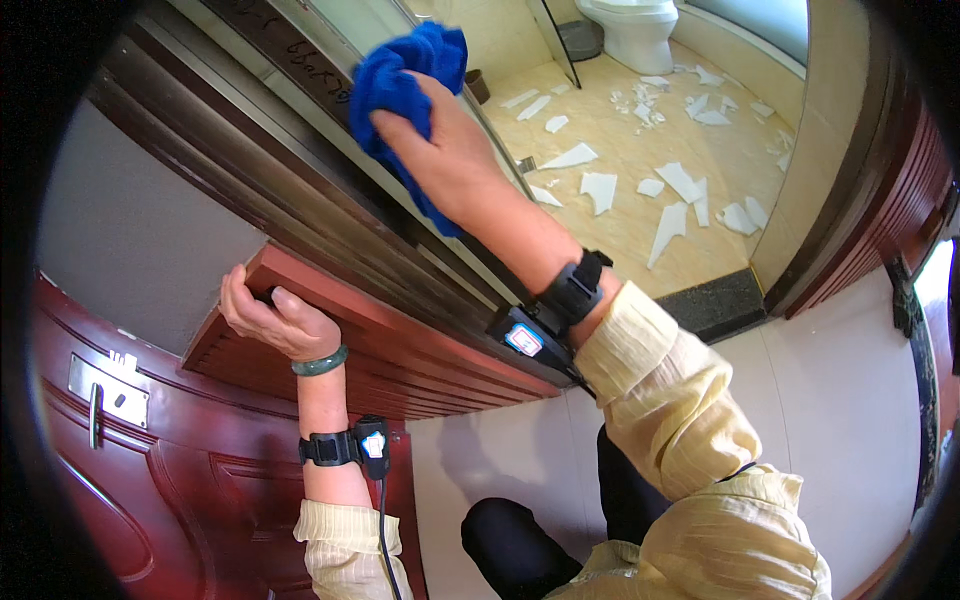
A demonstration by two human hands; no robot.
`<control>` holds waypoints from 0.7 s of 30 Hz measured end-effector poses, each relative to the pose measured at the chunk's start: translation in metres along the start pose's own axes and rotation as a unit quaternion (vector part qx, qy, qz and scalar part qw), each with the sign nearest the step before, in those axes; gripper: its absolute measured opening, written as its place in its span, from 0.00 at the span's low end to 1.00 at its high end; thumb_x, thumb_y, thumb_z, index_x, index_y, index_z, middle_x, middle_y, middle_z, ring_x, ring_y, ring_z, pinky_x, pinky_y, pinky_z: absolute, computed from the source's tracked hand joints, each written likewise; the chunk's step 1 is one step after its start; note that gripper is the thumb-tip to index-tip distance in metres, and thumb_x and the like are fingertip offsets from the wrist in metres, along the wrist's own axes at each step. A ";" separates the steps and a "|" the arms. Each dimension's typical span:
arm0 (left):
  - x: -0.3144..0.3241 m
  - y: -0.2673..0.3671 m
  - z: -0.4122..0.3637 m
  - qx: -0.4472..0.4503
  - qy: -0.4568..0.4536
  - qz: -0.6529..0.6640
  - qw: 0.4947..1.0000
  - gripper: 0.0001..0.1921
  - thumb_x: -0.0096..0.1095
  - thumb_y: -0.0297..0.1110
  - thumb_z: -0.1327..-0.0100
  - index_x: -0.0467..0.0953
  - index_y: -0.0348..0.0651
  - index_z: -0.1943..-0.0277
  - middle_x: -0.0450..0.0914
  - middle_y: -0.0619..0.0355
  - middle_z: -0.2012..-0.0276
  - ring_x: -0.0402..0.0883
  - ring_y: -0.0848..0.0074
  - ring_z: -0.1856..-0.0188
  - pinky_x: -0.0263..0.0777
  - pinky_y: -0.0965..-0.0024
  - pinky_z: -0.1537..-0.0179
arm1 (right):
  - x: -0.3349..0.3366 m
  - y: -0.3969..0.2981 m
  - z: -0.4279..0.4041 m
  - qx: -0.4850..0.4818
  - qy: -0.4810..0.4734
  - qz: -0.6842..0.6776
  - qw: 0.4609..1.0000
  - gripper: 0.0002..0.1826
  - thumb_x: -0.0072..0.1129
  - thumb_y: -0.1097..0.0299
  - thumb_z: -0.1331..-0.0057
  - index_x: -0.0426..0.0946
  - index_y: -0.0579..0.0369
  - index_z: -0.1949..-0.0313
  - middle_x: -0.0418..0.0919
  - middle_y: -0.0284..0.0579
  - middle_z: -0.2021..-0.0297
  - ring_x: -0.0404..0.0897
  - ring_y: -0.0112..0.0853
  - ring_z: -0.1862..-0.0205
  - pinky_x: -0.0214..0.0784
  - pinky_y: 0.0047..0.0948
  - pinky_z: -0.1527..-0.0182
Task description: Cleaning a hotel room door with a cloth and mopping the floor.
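A crumpled blue cloth (409, 67) is bunched in my right hand (442, 135). It lies against the dark frame (322, 71) beside a glass pane, and part of it hangs down below my wrist. Handwritten marks run along that frame. Lower left, my left hand (281, 315) grips the corner of a reddish-brown wooden ledge (360, 300), fingers over its end and thumb on the near side. Slatted wood panelling (300, 382) continues below the ledge. Each forearm wears a black strap with a small box, and a dark green bangle (320, 363) circles my left wrist.
Broken white shards (600, 191) are scattered over the beige bathroom floor (600, 255), up to a white toilet (634, 30). A dark stone threshold (712, 304) crosses the doorway. A red door (172, 480) with a metal handle stands at lower left, near pale floor tiles (495, 457).
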State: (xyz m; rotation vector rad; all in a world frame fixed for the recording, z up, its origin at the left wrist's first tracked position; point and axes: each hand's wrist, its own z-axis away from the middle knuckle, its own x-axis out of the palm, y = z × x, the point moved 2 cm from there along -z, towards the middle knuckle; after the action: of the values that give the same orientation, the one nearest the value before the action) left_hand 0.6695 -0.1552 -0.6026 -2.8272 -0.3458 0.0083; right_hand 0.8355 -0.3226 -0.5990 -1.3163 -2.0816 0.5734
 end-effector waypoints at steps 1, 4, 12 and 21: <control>0.001 0.003 0.001 -0.006 -0.010 -0.001 1.000 0.23 0.35 0.44 0.29 0.65 0.31 0.44 0.68 0.44 0.46 0.64 0.57 0.43 0.54 0.53 0.40 | -0.007 0.010 0.005 0.045 -0.008 0.010 0.999 0.25 0.54 0.52 0.38 0.70 0.54 0.47 0.75 0.56 0.52 0.73 0.50 0.49 0.64 0.39 0.47; -0.001 -0.001 -0.002 -0.005 -0.019 -0.009 1.000 0.23 0.35 0.43 0.29 0.65 0.31 0.44 0.67 0.44 0.46 0.64 0.57 0.43 0.54 0.53 0.40 | -0.016 0.041 0.036 0.126 0.003 -0.019 0.992 0.23 0.52 0.52 0.36 0.70 0.55 0.48 0.76 0.56 0.54 0.74 0.50 0.50 0.65 0.38 0.48; -0.001 -0.003 0.001 -0.007 -0.023 -0.002 1.000 0.24 0.35 0.43 0.29 0.64 0.30 0.43 0.66 0.43 0.45 0.64 0.56 0.43 0.54 0.54 0.40 | -0.057 0.122 0.141 0.275 0.008 0.036 0.961 0.27 0.48 0.50 0.33 0.68 0.59 0.44 0.75 0.60 0.51 0.73 0.50 0.47 0.63 0.37 0.45; 0.000 -0.001 0.003 -0.042 -0.027 0.000 0.999 0.25 0.34 0.44 0.29 0.63 0.28 0.42 0.65 0.41 0.45 0.64 0.56 0.43 0.55 0.55 0.40 | -0.098 0.230 0.245 0.432 0.001 0.142 0.891 0.34 0.47 0.47 0.34 0.64 0.66 0.41 0.68 0.67 0.44 0.66 0.53 0.39 0.57 0.39 0.39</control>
State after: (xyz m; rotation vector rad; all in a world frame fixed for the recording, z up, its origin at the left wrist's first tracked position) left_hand 0.6693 -0.1538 -0.6054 -2.9147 -0.3672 0.0713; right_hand 0.8482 -0.3257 -0.9489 -1.0455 -1.3206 1.4177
